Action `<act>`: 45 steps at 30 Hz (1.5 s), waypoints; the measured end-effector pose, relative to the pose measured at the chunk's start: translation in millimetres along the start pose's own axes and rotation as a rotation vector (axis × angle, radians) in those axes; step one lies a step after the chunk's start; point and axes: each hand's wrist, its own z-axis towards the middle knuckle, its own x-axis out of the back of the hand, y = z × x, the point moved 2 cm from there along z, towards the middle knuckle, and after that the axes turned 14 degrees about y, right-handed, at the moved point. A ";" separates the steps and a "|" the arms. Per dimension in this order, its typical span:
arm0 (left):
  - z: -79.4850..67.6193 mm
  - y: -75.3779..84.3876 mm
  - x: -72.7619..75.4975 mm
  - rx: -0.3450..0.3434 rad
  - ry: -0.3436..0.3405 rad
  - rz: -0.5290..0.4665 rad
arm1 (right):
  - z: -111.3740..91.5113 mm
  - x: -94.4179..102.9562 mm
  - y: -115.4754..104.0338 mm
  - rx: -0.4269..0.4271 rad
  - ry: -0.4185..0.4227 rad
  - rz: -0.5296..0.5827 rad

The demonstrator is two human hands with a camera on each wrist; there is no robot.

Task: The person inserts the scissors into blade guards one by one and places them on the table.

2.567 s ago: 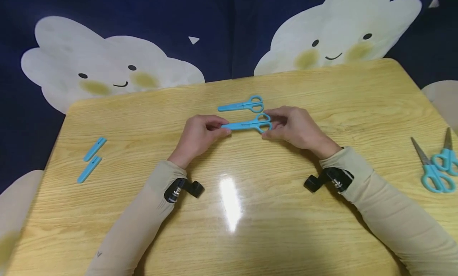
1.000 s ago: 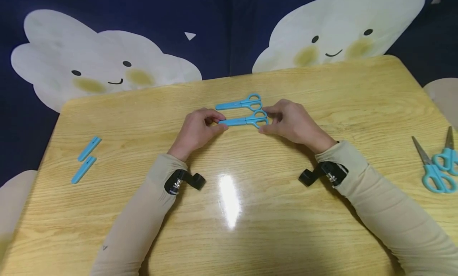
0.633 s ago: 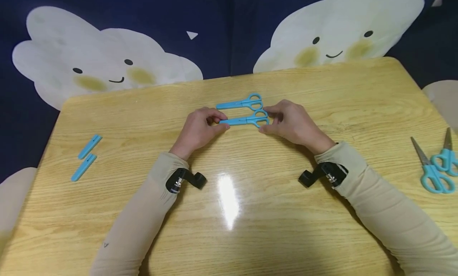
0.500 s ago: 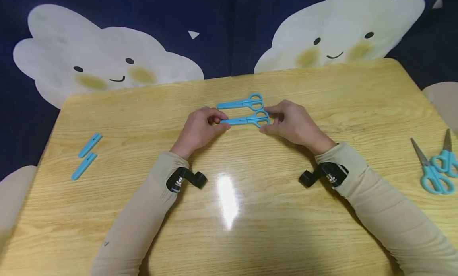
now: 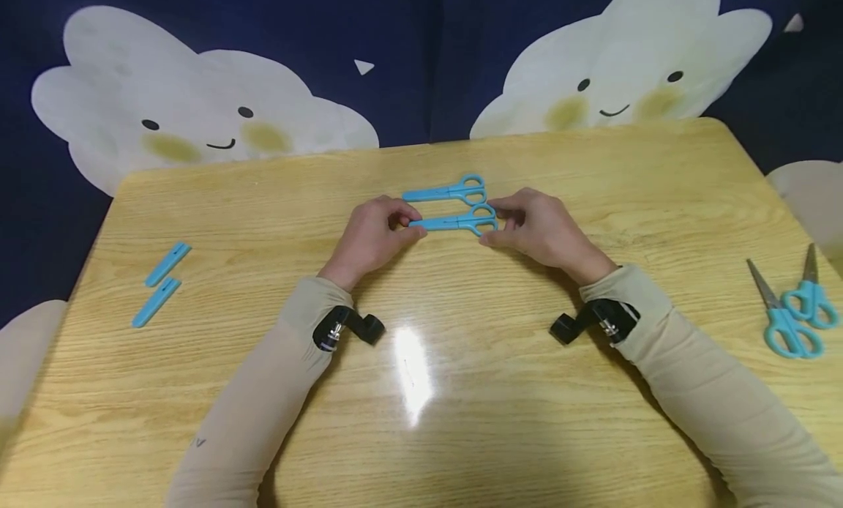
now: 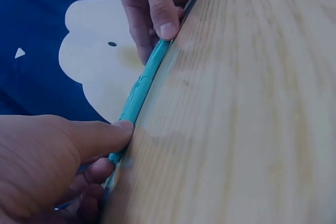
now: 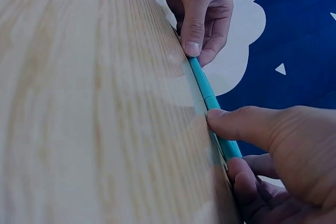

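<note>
A pair of light-blue scissors (image 5: 454, 221) in a matching blade cover lies flat on the wooden table, blade end to the left. My left hand (image 5: 370, 237) pinches the covered tip between thumb and fingers. At the other end, my right hand (image 5: 543, 226) holds the finger loops, thumb on the near side. Both wrist views show the thumbs on the near edge of the scissors (image 6: 137, 94), low against the tabletop; some far fingers are hidden. Just behind, almost parallel, lies a second pair of covered blue scissors (image 5: 444, 192), its loops close to the held pair's.
Two loose blue blade covers (image 5: 156, 301) lie at the left of the table (image 5: 461, 435). At the right edge are two uncovered scissors (image 5: 793, 332) with teal handles and bare metal blades, close together. A dark blue cloth with printed clouds (image 5: 217, 120) hangs behind the table.
Both hands have brought the held scissors slightly farther back, lower and closer to the second pair. Over the last second they have stayed nearly still, while the head view has shifted a little.
</note>
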 end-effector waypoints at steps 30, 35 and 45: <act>11.6 6.0 -18.7 -0.009 -0.005 -0.027 | 3.6 20.4 25.5 -0.105 0.008 0.083; 15.8 8.0 -21.7 -0.023 -0.006 -0.025 | -2.7 36.8 35.1 -0.123 0.049 0.098; 18.5 6.0 -23.1 -0.018 -0.011 -0.023 | -13.9 67.0 43.3 -0.101 0.136 0.014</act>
